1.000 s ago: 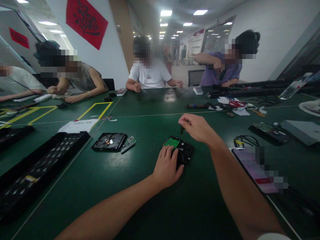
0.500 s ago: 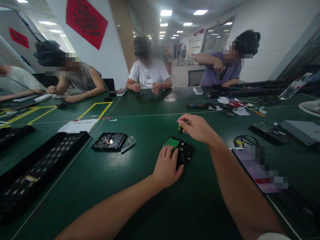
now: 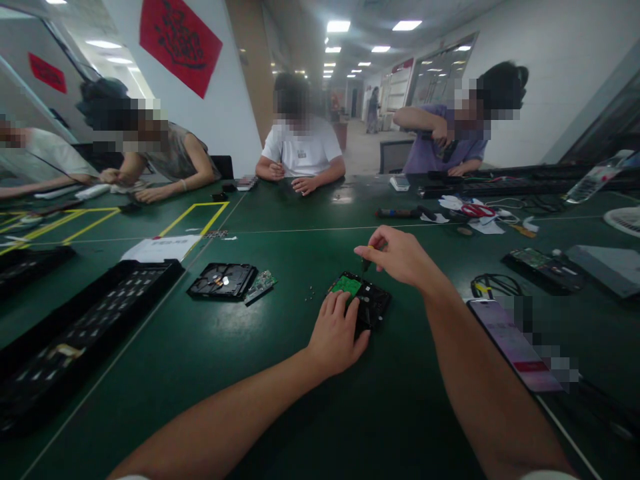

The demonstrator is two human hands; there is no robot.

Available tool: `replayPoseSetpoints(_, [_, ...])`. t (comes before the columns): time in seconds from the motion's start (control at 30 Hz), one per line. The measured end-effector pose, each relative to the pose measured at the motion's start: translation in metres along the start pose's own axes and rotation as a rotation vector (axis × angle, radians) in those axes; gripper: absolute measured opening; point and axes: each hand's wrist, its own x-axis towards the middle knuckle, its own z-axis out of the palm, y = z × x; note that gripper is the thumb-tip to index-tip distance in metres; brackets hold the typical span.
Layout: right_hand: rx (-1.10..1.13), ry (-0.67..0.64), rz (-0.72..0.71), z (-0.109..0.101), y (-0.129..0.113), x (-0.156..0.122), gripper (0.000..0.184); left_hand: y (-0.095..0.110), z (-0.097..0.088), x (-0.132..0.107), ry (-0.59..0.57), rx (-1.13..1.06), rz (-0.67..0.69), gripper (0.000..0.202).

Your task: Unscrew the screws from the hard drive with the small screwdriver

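Note:
A hard drive (image 3: 376,301) with a green circuit board (image 3: 346,287) lies on the table in front of me. My left hand (image 3: 334,331) holds it down, fingertips across the board and thumb along the near edge. In my right hand (image 3: 393,257), the fingers are pinched around a small screwdriver (image 3: 367,265) with a yellow and dark handle. The screwdriver points down at the drive's far side; its tip is too small to make out. Several tiny screws (image 3: 310,293) are scattered left of the drive. Farther left sit a second hard drive (image 3: 223,281) and a loose circuit board (image 3: 261,285).
A long black tray (image 3: 100,320) runs along the left, near a white paper (image 3: 159,249). On the right are a phone (image 3: 513,343), coiled black cable (image 3: 495,285), another drive (image 3: 544,268) and a grey box (image 3: 605,270). Several people sit across the table (image 3: 280,233).
My right hand has turned slightly around the screwdriver, and its yellow part shows less. My left hand stays on the drive. The view has shifted a little.

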Motion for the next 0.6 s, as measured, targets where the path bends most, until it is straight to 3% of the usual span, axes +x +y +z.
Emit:
replayPoseSetpoints(0.17, [0.155, -0.056, -0.043, 0.0017, 0.0011, 0.0013, 0.015, -0.001, 0.0001, -0.0004, 0.018, -0.023, 0.006, 0.059])
replayPoseSetpoints(0.6, [0.035, -0.013, -0.082, -0.0013, 0.0005, 0.0016, 0.018, -0.0015, 0.0001, -0.0001, 0.039, -0.041, -0.001, 0.047])
